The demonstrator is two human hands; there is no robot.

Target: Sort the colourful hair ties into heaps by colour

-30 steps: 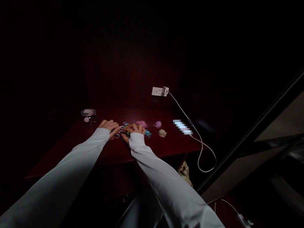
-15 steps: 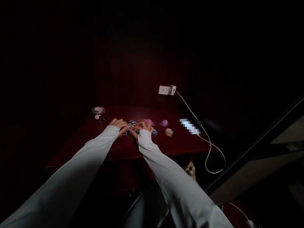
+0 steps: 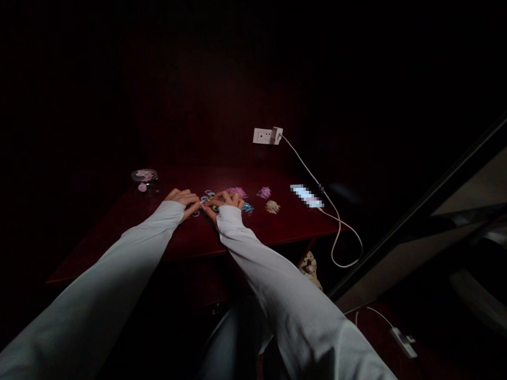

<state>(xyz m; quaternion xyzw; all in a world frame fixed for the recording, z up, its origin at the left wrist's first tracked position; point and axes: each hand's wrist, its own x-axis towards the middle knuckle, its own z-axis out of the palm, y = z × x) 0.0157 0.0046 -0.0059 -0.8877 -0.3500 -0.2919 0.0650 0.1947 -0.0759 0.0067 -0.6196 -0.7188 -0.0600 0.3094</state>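
Over the dark red table (image 3: 163,237), the fingertips of my left hand (image 3: 181,199) and my right hand (image 3: 225,201) nearly meet. Both hands have thumb and fingers drawn together in a pinch; what lies between the tips is too small to make out. Around and under them is a mixed pile of small coloured elastic hair ties (image 3: 209,195), partly hidden by my fingers. Beyond my right hand lies a pink pile (image 3: 237,192). A blue pile (image 3: 248,208) shows beside its knuckles. Farther right are a purple pile (image 3: 264,192) and a beige pile (image 3: 273,206).
A clear round container (image 3: 145,175) stands at the table's back left. On the right lies a lit phone (image 3: 307,196), its white cable (image 3: 339,212) running to a charger in the wall socket (image 3: 263,136). A power strip (image 3: 403,341) sits low at the right.
The whole view has shifted, so the table and its things appear farther left and higher. My left fingertips have come closer to my right ones, above the mixed pile.
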